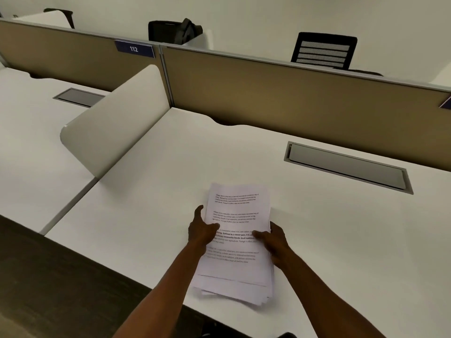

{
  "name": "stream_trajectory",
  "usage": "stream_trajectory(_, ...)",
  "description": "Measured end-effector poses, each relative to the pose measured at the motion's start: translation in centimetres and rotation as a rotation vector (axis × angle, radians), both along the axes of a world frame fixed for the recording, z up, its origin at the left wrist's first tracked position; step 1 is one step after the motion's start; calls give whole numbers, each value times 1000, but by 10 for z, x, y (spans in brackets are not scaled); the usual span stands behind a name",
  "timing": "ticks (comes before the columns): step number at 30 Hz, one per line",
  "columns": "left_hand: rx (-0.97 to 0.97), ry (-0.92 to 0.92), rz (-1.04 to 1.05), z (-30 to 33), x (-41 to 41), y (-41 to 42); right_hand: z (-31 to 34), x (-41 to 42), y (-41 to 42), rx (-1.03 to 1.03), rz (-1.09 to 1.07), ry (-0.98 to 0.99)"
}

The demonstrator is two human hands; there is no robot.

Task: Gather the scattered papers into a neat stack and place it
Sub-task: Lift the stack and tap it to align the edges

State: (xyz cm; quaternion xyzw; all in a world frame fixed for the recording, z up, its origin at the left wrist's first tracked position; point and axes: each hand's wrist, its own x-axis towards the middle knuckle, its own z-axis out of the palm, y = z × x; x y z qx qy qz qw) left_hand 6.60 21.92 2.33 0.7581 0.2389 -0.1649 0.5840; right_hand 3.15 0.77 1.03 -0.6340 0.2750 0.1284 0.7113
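Note:
A stack of white printed papers (238, 215) is held over the front part of the white desk (158, 191). Its sheets are roughly aligned, with lower edges fanned slightly at the near end. My left hand (201, 230) grips the stack's left edge, thumb on the top sheet. My right hand (272, 240) grips the right edge, thumb lying across the printed text. Both forearms reach in from the bottom of the view. Whether the stack's far end rests on the desk I cannot tell.
A grey cable hatch (346, 167) is set into the desk at the right rear. A rounded white side divider (114, 123) stands to the left, a tan partition (292, 98) runs along the back. A black chair (323, 51) and a dark bag (175, 31) sit beyond it.

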Motion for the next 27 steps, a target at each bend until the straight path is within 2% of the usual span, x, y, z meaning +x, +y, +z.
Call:
stream_trajectory(3, -209, 9, 30, 11, 10, -16, 23, -4, -32, -15, -57, -113)
stream_trajectory(5, -328, -79, -48, 26, 16, -34, 46, -6, -53, -57, -89, -212)
stream_trajectory(11, -506, -426, -239, 83, 23, -103, 117, -18, -116, -247, -207, -488)
stream_trajectory(16, -595, -506, -353, 93, 15, -141, 126, -48, -151, -230, -254, -603)
stream_trajectory(22, -460, -346, -433, 55, -11, -166, 72, -83, -167, -166, -319, -453)
stream_trajectory(27, -360, -354, -431, 46, -24, -184, 54, -90, -168, -165, -426, -391)
